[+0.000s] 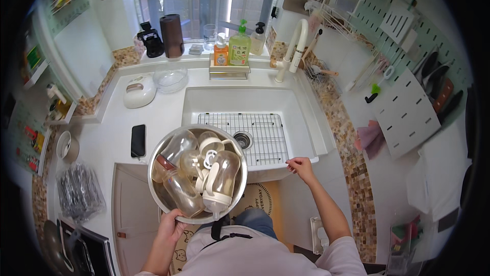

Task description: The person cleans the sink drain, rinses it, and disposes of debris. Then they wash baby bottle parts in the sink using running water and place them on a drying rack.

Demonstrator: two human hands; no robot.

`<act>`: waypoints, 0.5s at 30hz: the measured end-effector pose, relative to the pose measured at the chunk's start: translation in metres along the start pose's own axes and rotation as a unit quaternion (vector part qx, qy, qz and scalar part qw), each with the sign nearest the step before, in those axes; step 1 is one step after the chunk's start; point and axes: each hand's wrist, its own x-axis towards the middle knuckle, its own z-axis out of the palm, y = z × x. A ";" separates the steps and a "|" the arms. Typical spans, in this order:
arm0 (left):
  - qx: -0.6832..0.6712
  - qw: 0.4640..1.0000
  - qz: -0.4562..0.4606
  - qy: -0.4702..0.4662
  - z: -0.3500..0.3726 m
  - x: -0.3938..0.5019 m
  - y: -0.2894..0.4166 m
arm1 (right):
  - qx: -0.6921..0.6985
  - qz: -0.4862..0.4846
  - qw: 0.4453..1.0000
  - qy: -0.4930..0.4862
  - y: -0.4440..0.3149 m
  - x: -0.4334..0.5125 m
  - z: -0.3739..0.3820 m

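My left hand (174,224) grips the near rim of a round stainless steel bowl (151,184). The bowl is lifted in front of my body, overlapping the sink's front left corner in view. Inside lie several clear baby bottles, one with a white handle and a teat (221,184), another tinted amber (183,193). A white ring-shaped part (209,158) rests among them. My right hand (300,168) is at the front right corner of the white sink (245,98), holding nothing, its fingers loosely bent. Whether it touches the rim, I cannot tell.
A wire rack (268,142) lies on the sink floor around the drain (243,140). The cream faucet (296,50) rises behind. On the left counter are a phone (138,141), a white lidded item (139,91) and a glass bowl (170,79). Pump bottles (239,48) stand behind the sink.
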 end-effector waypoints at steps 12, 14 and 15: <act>0.037 0.986 0.009 0.162 0.122 0.182 0.002 | 0.020 -0.181 0.979 0.091 -0.075 0.333 -0.031; 0.045 0.982 0.010 0.183 0.133 0.210 -0.009 | -0.054 -0.253 0.958 0.127 -0.097 0.390 -0.026; 0.033 0.982 -0.001 0.187 0.133 0.219 -0.014 | -0.093 -0.297 0.941 0.137 -0.105 0.411 -0.022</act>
